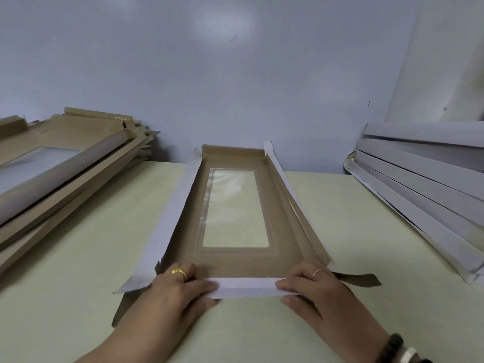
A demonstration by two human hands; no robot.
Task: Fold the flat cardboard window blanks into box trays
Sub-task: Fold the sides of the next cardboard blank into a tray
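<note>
A long cardboard window blank lies lengthwise on the table in front of me, brown inside, white outside, with a clear film window in its middle. Its far flap and both long side flaps stand partly raised. My left hand and my right hand both grip the near end flap, which is folded up and over with its white side showing. Fingers of each hand press on the brown inner face, thumbs under the flap.
A stack of brown window blanks lies at the left of the pale green table. A leaning stack of white folded trays fills the right. A grey wall closes off the back just behind the blank.
</note>
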